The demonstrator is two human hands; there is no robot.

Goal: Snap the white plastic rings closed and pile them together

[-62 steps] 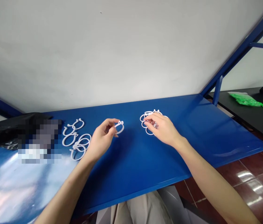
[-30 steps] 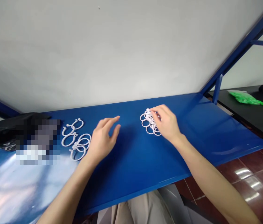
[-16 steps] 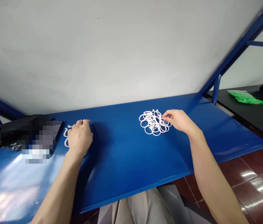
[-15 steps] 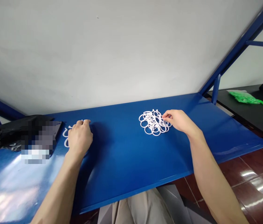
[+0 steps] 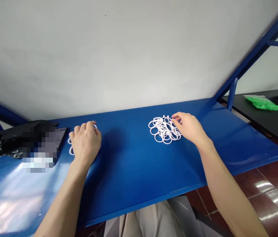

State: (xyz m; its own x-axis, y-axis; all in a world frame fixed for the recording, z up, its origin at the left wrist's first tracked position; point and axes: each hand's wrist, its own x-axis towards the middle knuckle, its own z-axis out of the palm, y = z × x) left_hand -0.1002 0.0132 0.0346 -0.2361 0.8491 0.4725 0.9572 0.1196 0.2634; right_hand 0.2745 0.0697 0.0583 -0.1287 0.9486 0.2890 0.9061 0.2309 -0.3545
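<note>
Pale wall (image 5: 129, 59) is filling the back of the head view, and a blue table (image 5: 129, 174) is stretching along its foot. Blue bars (image 5: 254, 49) are slanting up at the right. On the table, a pile of white rings (image 5: 165, 134) is lying right of centre, the rings overlapping in a loose cluster. The right hand (image 5: 188, 126) is hovering over the right edge of this pile, its fingers loosely bent and a small gap showing between thumb and fingertips; it is holding nothing that shows. The left hand (image 5: 86, 141) is reaching over more white rings (image 5: 70, 152) at the left, back upward and fingers curling down. 1 white bit (image 5: 95, 126) is peeking out beside its fingers, but I cannot tell whether the hand is gripping it. Farther left, a phone (image 5: 62, 140) is lying beside a black plastic bag (image 5: 25, 133). Beyond the right end, a green bag (image 5: 264, 103) is resting on a black table (image 5: 272, 123), and red tiles (image 5: 247, 181) are showing below.
</note>
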